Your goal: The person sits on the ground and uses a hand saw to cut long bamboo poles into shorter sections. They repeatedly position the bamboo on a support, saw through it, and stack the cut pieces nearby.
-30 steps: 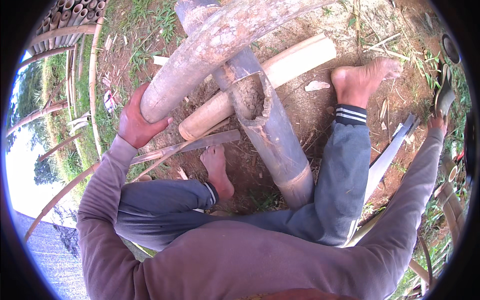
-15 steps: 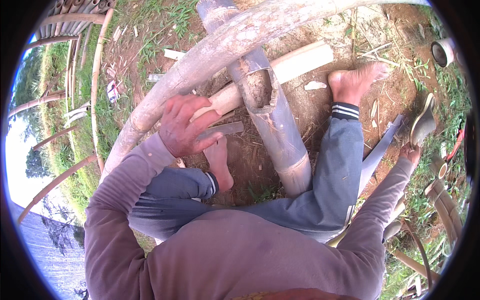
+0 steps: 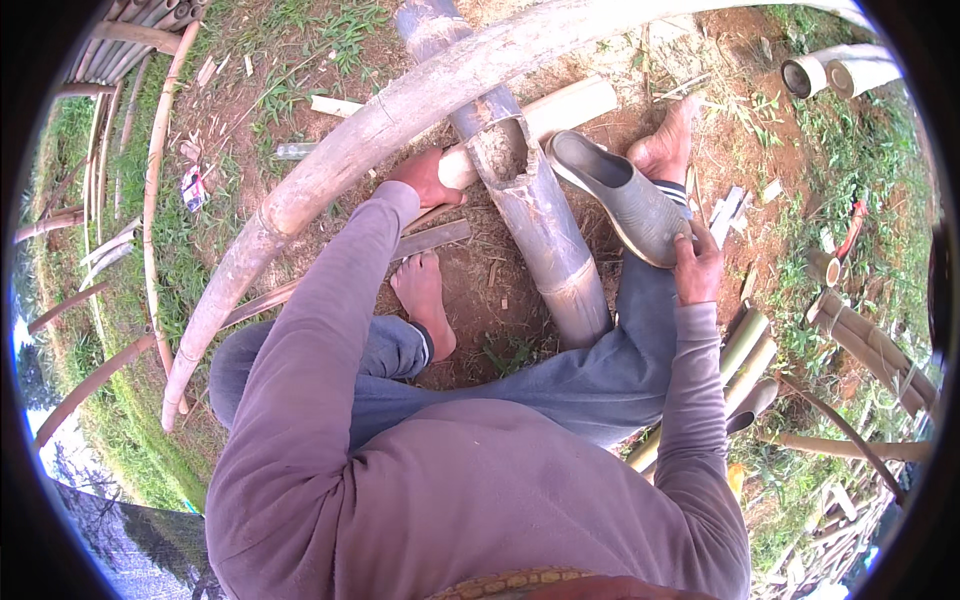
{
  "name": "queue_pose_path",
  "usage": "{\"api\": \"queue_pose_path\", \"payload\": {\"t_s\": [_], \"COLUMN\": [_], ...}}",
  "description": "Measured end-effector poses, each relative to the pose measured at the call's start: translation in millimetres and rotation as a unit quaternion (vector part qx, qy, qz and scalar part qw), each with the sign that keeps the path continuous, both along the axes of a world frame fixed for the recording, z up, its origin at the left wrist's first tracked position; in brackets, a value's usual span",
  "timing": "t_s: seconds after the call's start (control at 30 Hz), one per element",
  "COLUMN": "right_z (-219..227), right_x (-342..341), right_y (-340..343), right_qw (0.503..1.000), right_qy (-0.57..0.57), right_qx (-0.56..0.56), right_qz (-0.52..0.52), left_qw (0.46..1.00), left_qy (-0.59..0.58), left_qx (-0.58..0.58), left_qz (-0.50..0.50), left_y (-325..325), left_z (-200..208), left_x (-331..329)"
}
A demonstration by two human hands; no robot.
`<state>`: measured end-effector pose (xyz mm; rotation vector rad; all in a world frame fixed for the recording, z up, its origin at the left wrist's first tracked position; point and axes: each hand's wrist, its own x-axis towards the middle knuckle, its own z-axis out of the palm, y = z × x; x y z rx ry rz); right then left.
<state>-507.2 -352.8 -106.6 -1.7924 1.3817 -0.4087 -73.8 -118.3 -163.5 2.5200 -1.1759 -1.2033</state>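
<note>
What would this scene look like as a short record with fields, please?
Left hand: at the left end of a pale cylindrical wood-or-bamboo piece; exact grip unclear
Right hand: gripping a grey rubber-looking shoe, away from its opening
Middle: thick grey bamboo tube with a cut-out hollow, lying across the pale piece
Above: long pale bamboo pole crossing over the tube
Ground: bare left foot on brown soil

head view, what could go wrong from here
The long pole crosses over the dark bamboo and might roll toward the left hand, at the end of the short bamboo piece. The bare left foot could be scraped by the bamboo strip near it. The grey boot, held by the right hand at one end, might slip.
</note>
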Motion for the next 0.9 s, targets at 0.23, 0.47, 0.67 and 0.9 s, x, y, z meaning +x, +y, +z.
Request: {"api": "queue_pose_path", "payload": {"t_s": [0.23, 0.47, 0.67, 0.9], "right_z": [6, -4, -41, -47], "right_x": [92, 130, 127, 123], "right_y": [74, 64, 57, 44], "right_qw": [0.926, 0.886, 0.886, 0.891], "right_qy": [0.137, 0.323, 0.330, 0.139], "right_qx": [-0.311, -0.270, -0.250, -0.297], "right_qz": [0.165, 0.193, 0.209, 0.314], "left_qw": [0.998, 0.998, 0.994, 0.990], "left_qy": [0.036, 0.051, 0.101, 0.111], "left_qx": [0.004, 0.023, -0.039, -0.082], "left_qz": [-0.044, -0.040, 0.024, 0.021], "left_y": [-12, -34, -30, -22], "left_z": [-20, -25, -11, -4], "left_x": [20, 18, 18, 16]}}
